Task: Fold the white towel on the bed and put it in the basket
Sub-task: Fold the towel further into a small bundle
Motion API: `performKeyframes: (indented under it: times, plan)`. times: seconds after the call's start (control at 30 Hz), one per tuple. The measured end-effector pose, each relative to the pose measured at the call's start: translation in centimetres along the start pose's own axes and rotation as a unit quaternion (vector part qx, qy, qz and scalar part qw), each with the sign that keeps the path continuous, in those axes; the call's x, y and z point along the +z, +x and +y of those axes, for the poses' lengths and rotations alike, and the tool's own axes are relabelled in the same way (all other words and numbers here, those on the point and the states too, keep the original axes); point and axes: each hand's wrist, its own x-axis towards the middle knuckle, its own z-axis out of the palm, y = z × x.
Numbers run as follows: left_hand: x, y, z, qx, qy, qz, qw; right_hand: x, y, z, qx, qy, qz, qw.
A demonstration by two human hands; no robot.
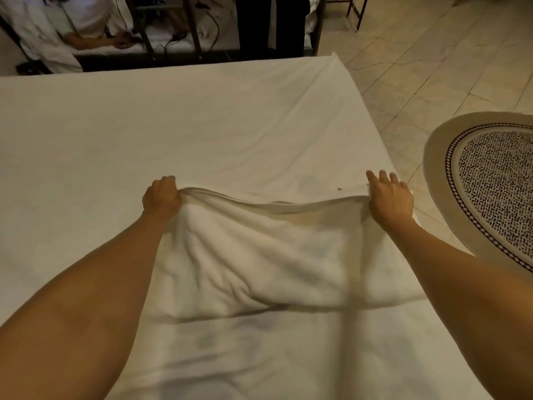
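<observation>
The white towel (268,255) lies doubled over on the white bed (144,134), near the bed's right edge. My left hand (161,197) is closed in a fist around the towel's far left corner. My right hand (389,197) pinches the far right corner, its fingers stretched forward over the sheet. The far edge of the towel sags between the two hands and hangs slightly above the sheet. The towel's near fold rests on the bed and casts a shadow. No basket is in view.
An oval patterned rug (490,192) lies on the tiled floor (418,67) right of the bed. Beyond the bed's far edge stands a dark metal bed frame (196,27) with cables, and a person in white (57,30) sits at the far left.
</observation>
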Motion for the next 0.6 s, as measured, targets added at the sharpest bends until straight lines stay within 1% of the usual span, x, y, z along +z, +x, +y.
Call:
performKeyframes:
  times: [0.1, 0.17, 0.23, 0.27, 0.33, 0.4, 0.43, 0.5, 0.6]
  plan:
    - [0.9, 3.3, 0.7, -0.019, 0.034, 0.034, 0.999, 0.0, 2.7, -0.7, 0.013, -0.001, 0.014, 1.000]
    - [2.5, 4.8, 1.3, -0.060, 0.055, 0.033, 0.996, 1.0, 3.4, -1.4, 0.022, -0.006, 0.002, 1.000]
    - [4.7, 4.9, 2.1, -0.086, 0.064, 0.033, 0.994, 2.7, 3.4, -2.5, -0.010, -0.022, -0.011, 1.000]
    - [6.1, 4.6, 2.5, -0.076, 0.066, 0.034, 0.994, 3.8, 3.0, -3.2, -0.037, -0.020, -0.024, 0.999]
    - [9.3, 2.9, 3.7, -0.016, 0.051, 0.012, 0.999, 6.4, 1.5, -5.1, -0.084, 0.013, -0.067, 0.994]
    - [12.6, 0.4, 5.1, 0.047, 0.029, -0.032, 0.998, 9.1, -0.2, -6.7, -0.096, 0.058, -0.106, 0.988]
    - [14.1, -0.6, 5.5, 0.063, 0.024, -0.048, 0.997, 10.3, -0.9, -7.3, -0.089, 0.081, -0.115, 0.986]
    - [16.4, -1.5, 5.6, 0.067, 0.009, -0.061, 0.996, 12.1, -1.3, -7.8, -0.072, 0.108, -0.116, 0.985]
    - [17.5, -1.2, 5.0, 0.070, -0.008, -0.046, 0.996, 13.5, -0.9, -7.4, -0.071, 0.128, -0.107, 0.983]
